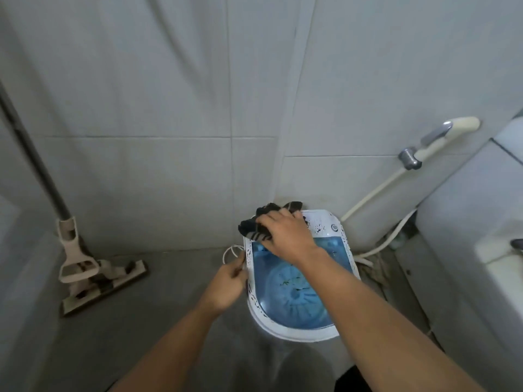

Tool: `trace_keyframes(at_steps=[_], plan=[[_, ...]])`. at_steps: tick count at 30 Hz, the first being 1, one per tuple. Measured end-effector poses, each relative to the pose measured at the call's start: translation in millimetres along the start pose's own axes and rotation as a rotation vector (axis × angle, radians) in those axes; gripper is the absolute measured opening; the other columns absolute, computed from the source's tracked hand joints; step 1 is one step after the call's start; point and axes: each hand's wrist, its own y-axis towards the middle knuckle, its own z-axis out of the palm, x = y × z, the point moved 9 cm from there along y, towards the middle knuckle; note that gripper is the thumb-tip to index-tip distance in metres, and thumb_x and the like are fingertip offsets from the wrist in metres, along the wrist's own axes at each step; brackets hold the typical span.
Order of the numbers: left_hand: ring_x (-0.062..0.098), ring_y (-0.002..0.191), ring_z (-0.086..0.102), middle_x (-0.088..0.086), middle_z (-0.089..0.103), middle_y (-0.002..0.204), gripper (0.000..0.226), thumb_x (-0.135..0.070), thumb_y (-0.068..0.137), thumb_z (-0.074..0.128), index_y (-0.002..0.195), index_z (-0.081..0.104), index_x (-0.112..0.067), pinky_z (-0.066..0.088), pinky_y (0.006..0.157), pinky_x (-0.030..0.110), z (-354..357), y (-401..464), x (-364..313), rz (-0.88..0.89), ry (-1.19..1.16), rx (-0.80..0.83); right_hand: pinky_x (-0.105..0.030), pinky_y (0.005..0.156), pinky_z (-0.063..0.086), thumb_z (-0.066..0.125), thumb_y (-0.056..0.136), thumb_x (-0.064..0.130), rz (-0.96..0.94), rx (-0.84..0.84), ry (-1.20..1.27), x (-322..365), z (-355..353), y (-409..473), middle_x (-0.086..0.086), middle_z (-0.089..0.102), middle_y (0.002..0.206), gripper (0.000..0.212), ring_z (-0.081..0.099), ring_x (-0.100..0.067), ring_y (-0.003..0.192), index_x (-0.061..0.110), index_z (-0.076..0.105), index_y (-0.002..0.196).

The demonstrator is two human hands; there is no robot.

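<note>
A small white washing machine [256, 312] with a blue tub stands on the grey floor against the tiled wall. Its tub is open and shows the blue ribbed bottom with a few dark specks. My right hand [285, 233] grips a dark, wet cloth [250, 227] over the machine's far left corner. My left hand [227, 281] is at the machine's left rim, fingers curled and pinching something thin by the white cord [229, 251]; what it pinches is unclear.
A mop [85, 267] with a grey handle leans on the left wall, its flat head on the floor. A spray hose [435, 142] hangs on the right wall, its tube trailing behind the machine. A white fixture [498, 250] stands at the right edge.
</note>
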Motion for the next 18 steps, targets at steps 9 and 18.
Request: trace_keyframes(at_steps=[9,18], plan=[[-0.008,0.149,0.037,-0.041,0.035,0.158,0.11,-0.068,0.083,0.079,0.169,0.02,-0.034,0.034,0.127,0.036,27,-16,28,0.144,-0.006,0.19,-0.06,0.123,0.009,0.037,0.091,0.077,0.054,0.238,0.073,-19,27,3,-0.003,0.022,0.167,0.073,0.012,-0.026,0.155,0.041,0.032,0.155],[-0.006,0.16,0.006,-0.033,-0.001,0.172,0.157,-0.071,0.054,0.097,0.167,-0.009,-0.044,0.02,0.132,0.034,30,-19,26,0.344,0.243,0.193,-0.057,0.123,0.006,0.028,0.093,0.077,0.138,0.144,0.131,-15,29,-2,-0.003,0.023,0.167,0.069,0.014,-0.026,0.154,0.043,0.036,0.153]])
